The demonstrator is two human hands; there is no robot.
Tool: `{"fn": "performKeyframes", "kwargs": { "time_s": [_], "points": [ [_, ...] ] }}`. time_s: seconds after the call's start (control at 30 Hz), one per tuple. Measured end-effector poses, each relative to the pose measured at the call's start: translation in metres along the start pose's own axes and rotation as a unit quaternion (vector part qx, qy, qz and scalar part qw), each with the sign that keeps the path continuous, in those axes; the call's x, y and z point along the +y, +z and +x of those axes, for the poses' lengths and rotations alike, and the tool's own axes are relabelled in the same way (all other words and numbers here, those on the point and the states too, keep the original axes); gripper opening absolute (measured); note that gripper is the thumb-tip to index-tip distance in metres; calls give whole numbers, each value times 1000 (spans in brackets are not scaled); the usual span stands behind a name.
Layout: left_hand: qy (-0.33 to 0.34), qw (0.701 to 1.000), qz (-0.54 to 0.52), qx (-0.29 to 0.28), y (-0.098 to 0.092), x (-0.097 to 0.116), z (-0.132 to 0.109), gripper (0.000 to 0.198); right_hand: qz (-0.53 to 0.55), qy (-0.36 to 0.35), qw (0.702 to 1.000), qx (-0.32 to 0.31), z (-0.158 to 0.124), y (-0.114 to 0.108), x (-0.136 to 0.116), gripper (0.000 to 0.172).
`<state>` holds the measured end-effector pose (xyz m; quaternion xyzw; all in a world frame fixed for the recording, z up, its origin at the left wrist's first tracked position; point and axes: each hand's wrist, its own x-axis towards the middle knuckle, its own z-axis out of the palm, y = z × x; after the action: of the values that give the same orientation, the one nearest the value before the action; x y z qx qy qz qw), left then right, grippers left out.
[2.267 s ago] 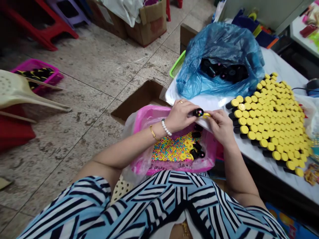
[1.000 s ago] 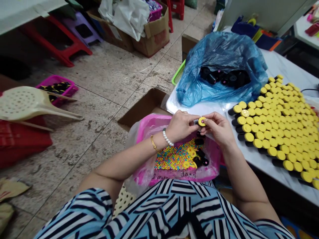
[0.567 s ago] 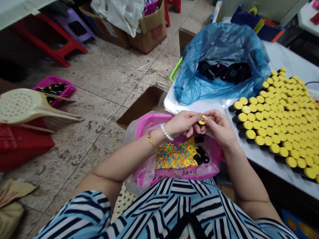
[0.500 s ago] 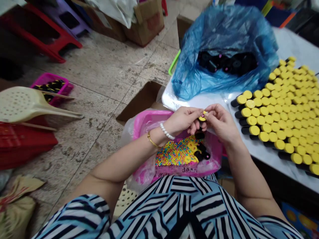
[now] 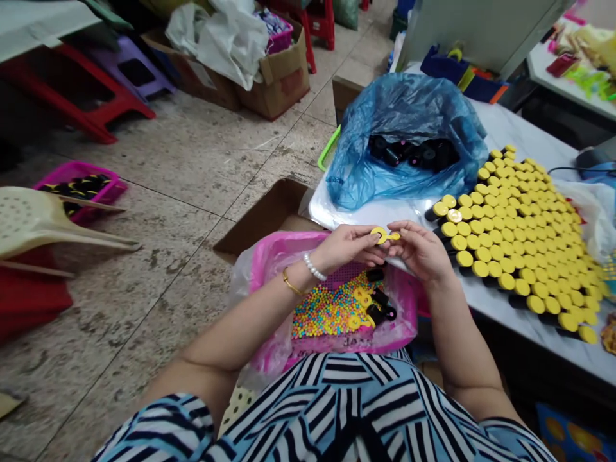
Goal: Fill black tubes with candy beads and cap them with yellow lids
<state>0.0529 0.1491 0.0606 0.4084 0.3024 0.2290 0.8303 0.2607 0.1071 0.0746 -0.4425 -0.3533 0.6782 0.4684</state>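
Observation:
Over the pink basket, my left hand [image 5: 353, 246] pinches a yellow plastic piece [image 5: 379, 235], a ring with a narrow tab that ends in a small round tip. My right hand [image 5: 423, 250] is closed at the tab end, its thumb and fingertips against the tip. Below both hands, the plastic-lined pink basket [image 5: 257, 266] holds many small coloured beads [image 5: 322, 311]. Several similar yellow pieces [image 5: 360, 296] and black cylinders [image 5: 380, 313] lie at its right side.
On the white table [image 5: 486, 301], yellow-topped black cylinders [image 5: 520, 224] stand in packed rows. Behind them a blue plastic bag [image 5: 366, 186] holds black parts. An open cardboard box [image 5: 260, 215] sits beyond my basket; a cream stool [image 5: 33, 215] and another pink basket [image 5: 118, 189] are left.
The yellow piece, earlier mostly covered by my fingers, now shows its ring and tab, and my hands are slightly farther apart. The view has shifted, showing more of the table's far end.

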Motion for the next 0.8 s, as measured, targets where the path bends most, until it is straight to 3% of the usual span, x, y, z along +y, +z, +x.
{"fn": "performKeyframes", "kwargs": {
  "time_s": [0.2, 0.4, 0.5, 0.57, 0.7, 0.8],
  "points": [
    [33, 999, -29, -24, 1, -1, 0, 27, -9, 21, 999, -30, 7, 3, -6, 42],
    [44, 996, -70, 45, 3, -21, 5, 45, -129, 28, 991, -7, 13, 31, -12, 35],
    [47, 994, -59, 78, 1, -23, 8, 50, -195, 9, 981, 10, 14, 37, -11, 29],
    [44, 995, -51, 70, -1, -19, 8, 53, -222, -7, 975, 13, 14, 36, -8, 28],
    [43, 998, -33, 23, -3, -12, 0, 62, -298, -81, 950, 41, 10, 38, 1, 41],
    [92, 994, 8, 63, -1, -19, -6, 47, -405, -195, 891, 66, 1, 40, 11, 33]
  ]
}}
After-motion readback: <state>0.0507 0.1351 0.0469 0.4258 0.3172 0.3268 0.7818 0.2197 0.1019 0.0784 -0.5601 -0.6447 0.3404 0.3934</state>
